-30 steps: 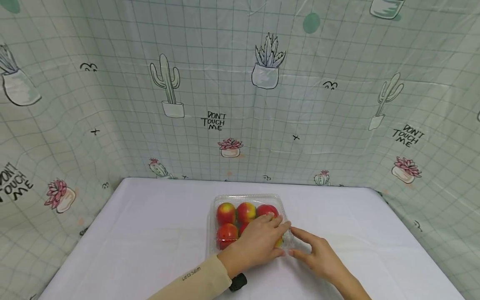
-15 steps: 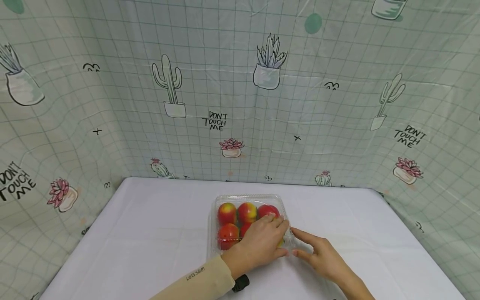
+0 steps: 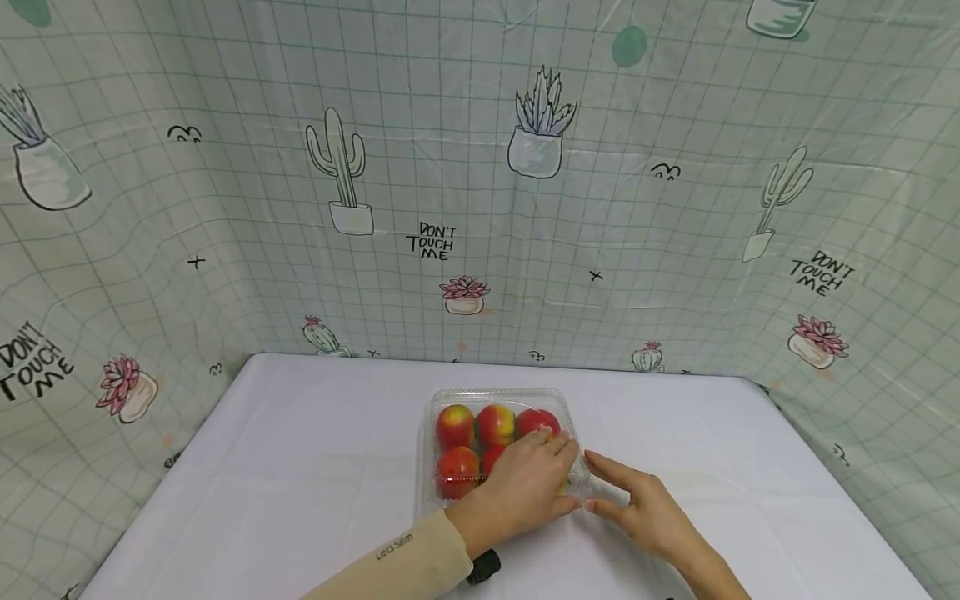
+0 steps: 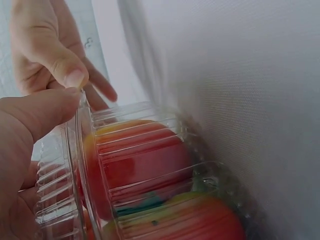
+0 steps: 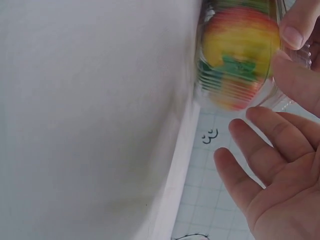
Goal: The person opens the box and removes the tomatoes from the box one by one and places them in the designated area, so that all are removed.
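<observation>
A clear plastic clamshell container stands on the white table, with several red-and-yellow apples inside. Across its right part lies my left hand, fingers over the lid and thumb at the near right corner. In the left wrist view its thumb touches the rim, meeting the right thumb there. My right hand is at the container's right edge, thumb and forefinger apart. The right wrist view shows its other fingers extended beside the container. Some apples are hidden under the left hand.
The white cloth-covered table extends on both sides of the container. A patterned curtain rises behind and at the sides. A small black object is at the left wrist, partly behind the sleeve.
The head view has shifted slightly. Both hands stay at the container's right side, and the right forefinger lifts a little at the edge.
</observation>
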`<state>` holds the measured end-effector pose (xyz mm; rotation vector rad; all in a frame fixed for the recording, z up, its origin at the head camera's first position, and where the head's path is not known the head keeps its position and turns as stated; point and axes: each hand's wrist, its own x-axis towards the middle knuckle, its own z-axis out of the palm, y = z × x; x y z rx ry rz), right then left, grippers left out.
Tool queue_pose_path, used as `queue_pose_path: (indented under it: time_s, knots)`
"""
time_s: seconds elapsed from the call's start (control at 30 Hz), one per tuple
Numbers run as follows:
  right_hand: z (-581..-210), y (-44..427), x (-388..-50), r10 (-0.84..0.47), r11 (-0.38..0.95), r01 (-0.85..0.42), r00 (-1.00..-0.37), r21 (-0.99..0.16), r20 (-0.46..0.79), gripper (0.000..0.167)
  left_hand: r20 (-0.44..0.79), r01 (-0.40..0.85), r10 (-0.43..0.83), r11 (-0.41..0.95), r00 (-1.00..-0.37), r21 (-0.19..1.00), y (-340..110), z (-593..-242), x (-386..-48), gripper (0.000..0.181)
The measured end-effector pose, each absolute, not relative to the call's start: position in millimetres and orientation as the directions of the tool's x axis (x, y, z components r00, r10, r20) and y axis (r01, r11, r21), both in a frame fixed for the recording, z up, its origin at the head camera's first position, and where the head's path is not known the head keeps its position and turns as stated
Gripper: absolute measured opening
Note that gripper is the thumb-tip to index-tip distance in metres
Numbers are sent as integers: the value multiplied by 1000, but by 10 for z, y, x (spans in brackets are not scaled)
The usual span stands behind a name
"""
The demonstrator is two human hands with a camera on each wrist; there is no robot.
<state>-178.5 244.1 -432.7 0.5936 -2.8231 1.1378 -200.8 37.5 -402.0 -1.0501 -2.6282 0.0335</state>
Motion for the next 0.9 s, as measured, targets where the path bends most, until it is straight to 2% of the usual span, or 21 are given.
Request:
queue_pose_path:
  time_s: [0.23,0.4,0.57,0.9]
  knots:
    - [-4299,2458,-1805,-317,657,-315,-940,-685,128,73,279,669,675,732,-683,-133,379,-4019,-2019,69]
    - [-4305,2478,-1801,-364,633,-335,-924,-698,114,65,271,668,669,736,-692,-113,380,-4038,-2013,71]
    - [-4316,2493,-1808,-395,619,-381,-907,-687,147,62,269,667,682,728,-680,-160,401,-4033,-2003,70]
    - [-4308,2464,-1816,-393,578,-359,-909,-733,135,61,316,662,697,714,-643,-228,388,-4037,-2022,67]
